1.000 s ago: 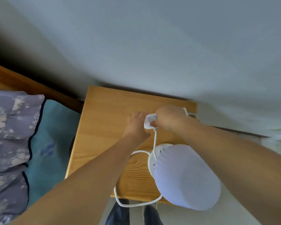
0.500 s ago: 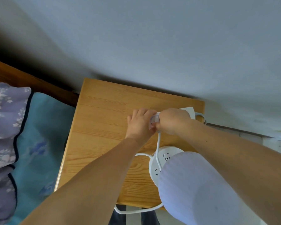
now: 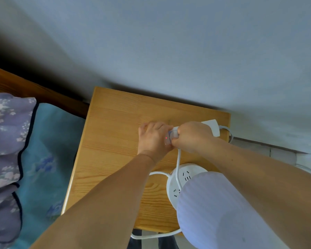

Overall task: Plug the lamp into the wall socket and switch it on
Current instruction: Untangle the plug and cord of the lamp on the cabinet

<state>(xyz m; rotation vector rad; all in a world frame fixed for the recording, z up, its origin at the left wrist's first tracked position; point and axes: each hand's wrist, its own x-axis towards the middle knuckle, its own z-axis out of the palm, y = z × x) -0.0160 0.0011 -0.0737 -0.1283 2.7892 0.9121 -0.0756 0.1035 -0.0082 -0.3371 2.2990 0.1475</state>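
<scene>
**Two hands on a power strip, wooden desk by the wall**

Right hand [image 3: 192,136]: fist clenched over the near end of a white power strip [image 3: 212,127], thumb side pressing down; whatever lies under the fist is hidden. Left hand [image 3: 153,139]: palm down on the desk [image 3: 115,141], fingers curled against the same end of the strip, steadying it. A small red indicator light [image 3: 166,138] glows on the strip between the two hands.

Power strip: lies flat near the far right corner of the desk, its own cable leaving over the right edge.

White cord [image 3: 178,164]: runs from under the right fist toward the near edge, crossing the round white lamp base [image 3: 185,175], which carries socket slots on its top face. A second loop of cord hangs past the near edge.

Lamp shade [image 3: 214,212]: pale, ribbed, unlit, at the near right corner, covering much of the base.

Bed [image 3: 48,159]: teal sheet and floral quilt, just beside the desk's left edge.
</scene>
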